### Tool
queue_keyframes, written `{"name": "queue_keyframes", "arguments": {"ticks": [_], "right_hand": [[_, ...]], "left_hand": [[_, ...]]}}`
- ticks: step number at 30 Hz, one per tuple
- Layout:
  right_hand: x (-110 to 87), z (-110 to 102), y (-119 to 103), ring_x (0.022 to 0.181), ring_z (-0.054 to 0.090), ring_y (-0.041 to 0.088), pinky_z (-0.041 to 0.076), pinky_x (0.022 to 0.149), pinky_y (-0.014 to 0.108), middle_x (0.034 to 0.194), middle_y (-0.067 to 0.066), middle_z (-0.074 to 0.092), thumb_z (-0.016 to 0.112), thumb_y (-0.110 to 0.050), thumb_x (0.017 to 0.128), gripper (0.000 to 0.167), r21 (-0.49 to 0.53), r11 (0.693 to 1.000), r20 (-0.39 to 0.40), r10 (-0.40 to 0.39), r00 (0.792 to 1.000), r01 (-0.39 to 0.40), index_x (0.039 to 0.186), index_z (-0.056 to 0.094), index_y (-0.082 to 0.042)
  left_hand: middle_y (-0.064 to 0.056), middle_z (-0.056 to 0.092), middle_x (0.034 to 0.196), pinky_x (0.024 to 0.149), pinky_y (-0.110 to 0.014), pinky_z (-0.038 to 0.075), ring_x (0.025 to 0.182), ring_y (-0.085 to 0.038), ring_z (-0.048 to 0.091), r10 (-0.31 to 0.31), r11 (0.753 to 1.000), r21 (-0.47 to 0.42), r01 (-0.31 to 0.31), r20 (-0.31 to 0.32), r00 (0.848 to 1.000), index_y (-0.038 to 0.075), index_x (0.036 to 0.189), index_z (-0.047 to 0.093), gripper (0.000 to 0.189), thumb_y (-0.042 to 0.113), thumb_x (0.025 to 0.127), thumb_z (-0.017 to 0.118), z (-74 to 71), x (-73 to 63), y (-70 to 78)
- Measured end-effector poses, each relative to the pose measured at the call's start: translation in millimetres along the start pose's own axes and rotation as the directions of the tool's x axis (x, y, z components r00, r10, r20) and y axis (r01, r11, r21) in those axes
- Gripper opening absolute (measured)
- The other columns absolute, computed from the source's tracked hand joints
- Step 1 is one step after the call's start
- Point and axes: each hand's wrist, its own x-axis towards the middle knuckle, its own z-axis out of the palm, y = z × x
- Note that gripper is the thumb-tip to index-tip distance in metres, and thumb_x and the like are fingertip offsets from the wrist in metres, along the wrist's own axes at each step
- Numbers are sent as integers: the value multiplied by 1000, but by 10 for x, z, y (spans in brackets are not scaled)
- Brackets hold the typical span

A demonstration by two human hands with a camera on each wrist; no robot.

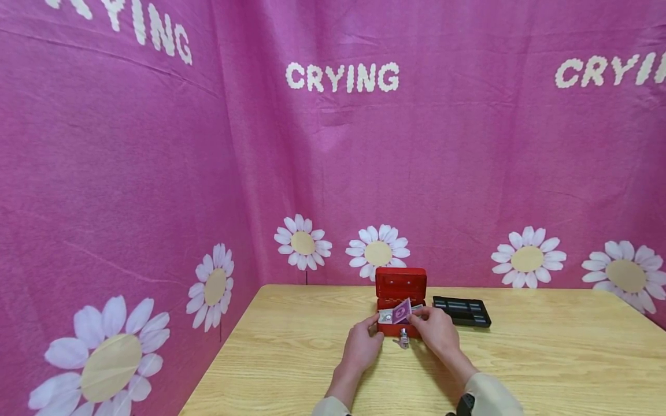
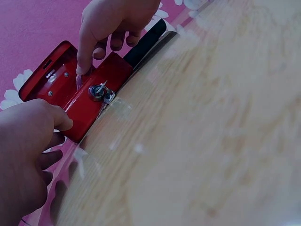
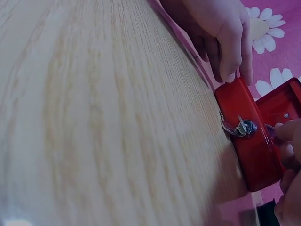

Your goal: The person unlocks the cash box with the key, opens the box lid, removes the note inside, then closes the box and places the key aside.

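Behind everything, pink floral curtain (image 1: pixel 447 173); in front, wooden table (image 1: pixel 291 358). Near table's back edge, red box (image 1: pixel 388 331), lid (image 1: pixel 400 283) raised — presumably stiff metal, moderately light, slick-painted; best steadied at ends or front corners. Just right of box, black tray (image 1: pixel 463 312). 2 bare hands: right hand (image 1: pixel 439 331) angled inward over box's right end, thumb and forefinger pinching 1 purple note (image 1: pixel 400 312); left hand (image 1: pixel 362 345) with relaxed fingers, thumb and forefinger resting at box's left end. Purple note, tilted at box's opening — probably feather-light, limp, easily creased; best pinched near 1 edge. Smallest: keys (image 2: pixel 110 97) at front lock (image 2: pixel 97 92).
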Motion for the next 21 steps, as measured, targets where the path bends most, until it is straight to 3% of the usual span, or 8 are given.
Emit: {"name": "queue_keyframes", "arguments": {"ticks": [9,21], "right_hand": [[-18,15,-3,74,58,17,41,57,28,90,10,74,67,-28,89,25,20,1000,-53,-3,999,4,98,76,-7],[-82,11,-18,70,56,13,42,63,27,81,5,74,69,-24,88,20,143,990,-109,30,994,-15,93,78,-6]], "left_hand": [[-17,69,123,100,-47,51,118,-28,64,17,1000,4,-17,-12,1000,1,134,61,46,2,87,62,6,0,-15],[-16,69,125,102,-46,50,120,-26,62,13,1000,-1,-13,-8,1000,3,134,61,47,3,88,62,17,4,-28]]}}
